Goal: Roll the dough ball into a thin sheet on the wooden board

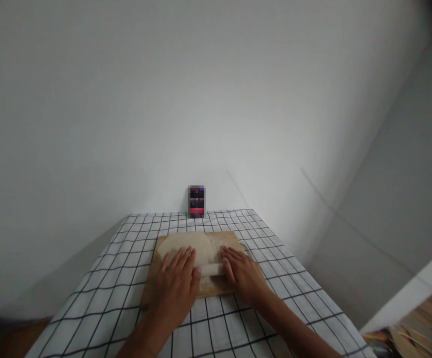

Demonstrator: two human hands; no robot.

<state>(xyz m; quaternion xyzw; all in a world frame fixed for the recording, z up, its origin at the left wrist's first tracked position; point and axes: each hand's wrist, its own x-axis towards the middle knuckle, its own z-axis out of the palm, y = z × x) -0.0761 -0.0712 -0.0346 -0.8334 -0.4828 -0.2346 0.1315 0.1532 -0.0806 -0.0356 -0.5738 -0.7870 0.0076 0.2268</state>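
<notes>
A pale, thin sheet of dough [201,241] is spread over the wooden board [216,287]. Across its near side lies a light-coloured rolling pin [213,270], of which only the middle shows between my hands. My left hand [178,278] rests flat over the pin's left part, fingers stretched forward and spread above the dough. On the right part of the pin lies my right hand [243,273], palm down, its fingers extended and close together. Both hands hide the ends of the pin.
A white tablecloth with dark grid lines [126,253] covers the table. At its far edge, a dark blurred box-like object [197,202] stands against the white wall [201,99]. Some indistinct items [394,343] lie low at the bottom right, beyond the table.
</notes>
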